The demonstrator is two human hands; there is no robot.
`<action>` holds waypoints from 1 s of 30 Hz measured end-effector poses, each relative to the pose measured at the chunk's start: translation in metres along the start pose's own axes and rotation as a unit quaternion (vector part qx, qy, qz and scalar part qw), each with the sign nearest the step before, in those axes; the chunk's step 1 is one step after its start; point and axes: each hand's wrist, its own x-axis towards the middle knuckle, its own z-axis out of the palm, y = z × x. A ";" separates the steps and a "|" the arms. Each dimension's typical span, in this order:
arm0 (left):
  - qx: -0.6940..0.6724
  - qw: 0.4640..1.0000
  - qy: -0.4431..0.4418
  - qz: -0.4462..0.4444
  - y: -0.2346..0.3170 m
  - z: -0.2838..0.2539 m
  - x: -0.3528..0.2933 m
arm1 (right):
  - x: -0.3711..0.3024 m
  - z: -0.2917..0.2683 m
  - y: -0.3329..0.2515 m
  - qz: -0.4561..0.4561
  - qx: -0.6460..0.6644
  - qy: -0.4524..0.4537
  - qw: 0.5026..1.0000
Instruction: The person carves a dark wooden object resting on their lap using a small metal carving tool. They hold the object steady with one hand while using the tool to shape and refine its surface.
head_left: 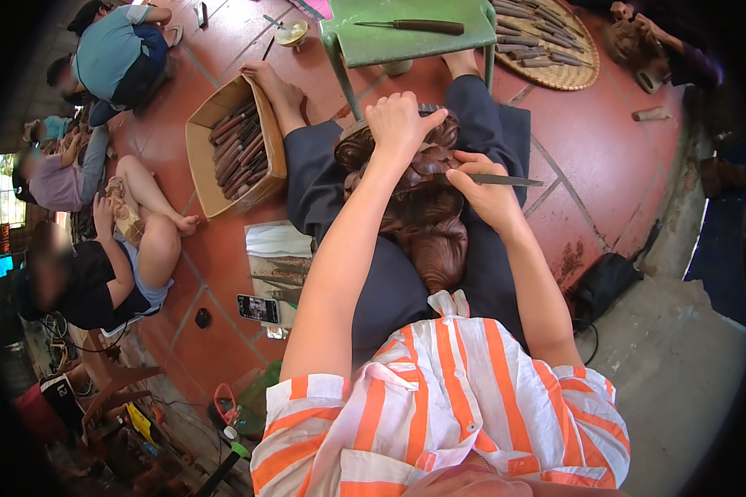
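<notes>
Woodcarving (439, 236) in dark brown, with rounded, grooved forms, sits between the person's thighs in dark trousers (389, 302), its narrower end toward the orange-and-white striped shirt (448, 373). The left hand (399, 124) lies over its far end, back of the hand up, the thumb spread out to the right; the fingertips are hidden, so I cannot tell whether they grip or merely press. The right hand (482, 195), at the right side of the carved wood, is closed narrowly on a slender, pointed metal blade (514, 180), which sticks out to the right past the trouser leg; I cannot tell whether the blade touches the wood.

Beyond the hands stands a green stool (365, 43), and on it lies a wooden-handled tool (429, 26) with its thin blade pointing left. To the right of the stool, a round woven tray (587, 76) on the red tiled floor (568, 153) holds many slim tools (543, 37). Beside the person's bare left foot (275, 87), a cardboard box (199, 166) holds brown handles (239, 151). Nearer, left of the thigh, lies a phone (258, 309), just beyond it a white cloth (278, 240). Farther left, a seated co-worker (99, 282) holds a pale wooden piece (126, 222).
</notes>
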 end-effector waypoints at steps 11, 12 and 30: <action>-0.003 1.000 -0.002 0.008 0.000 0.000 0.001 | 0.005 -0.001 0.009 0.011 0.045 0.002 0.999; -0.006 1.000 0.015 0.021 -0.002 0.002 0.001 | 0.008 -0.006 0.011 0.017 0.072 -0.003 0.997; 0.008 1.000 -0.001 0.008 -0.002 0.001 0.002 | 0.003 -0.001 0.000 0.023 0.051 0.003 0.998</action>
